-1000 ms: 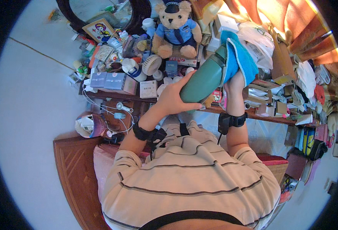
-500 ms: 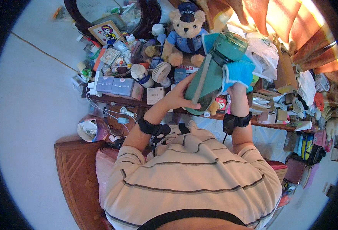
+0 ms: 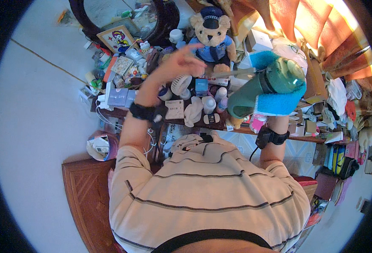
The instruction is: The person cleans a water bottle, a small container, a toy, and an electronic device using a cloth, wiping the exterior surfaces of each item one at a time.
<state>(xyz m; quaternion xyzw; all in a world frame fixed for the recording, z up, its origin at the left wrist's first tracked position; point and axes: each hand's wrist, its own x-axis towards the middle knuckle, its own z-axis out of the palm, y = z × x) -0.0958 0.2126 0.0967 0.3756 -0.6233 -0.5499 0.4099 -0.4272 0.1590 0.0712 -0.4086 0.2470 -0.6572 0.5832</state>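
a green bottle (image 3: pixel 252 94) is up over the crowded table (image 3: pixel 218 125), at about 2 o'clock from the middle of the view, tilted so that its clear-topped lid (image 3: pixel 291 71) points to 2 o'clock and its base to 8 o'clock. a bright blue cloth (image 3: pixel 276 106) lies around its lid end, showing along both sides. the right forearm (image 3: pixel 274 152), with a black band (image 3: pixel 272 137) at the wrist, runs up to 12 o'clock and ends beneath the cloth; that hand is covered, so i cannot tell how its fingers are set. the left hand (image 3: pixel 176 64) is off the bottle's body, out at 10 o'clock from it, with forefinger and thumb spread apart and the rest blurred. a pale strap (image 3: pixel 236 72) reaches from the bottle's neck toward the left fingertips, but i cannot tell whether they grasp it. just past that hand, toward 1 o'clock, sits a teddy bear (image 3: pixel 211 37) in a blue shirt and dark cap. a small white fan (image 3: pixel 180 85) stands at 6 o'clock from the left hand, with a blue box (image 3: pixel 201 87) near the fan at 3 o'clock. white-capped small bottles (image 3: pixel 209 105) stand at 8 o'clock from the green bottle, beside crumpled white tissue (image 3: pixel 193 112).
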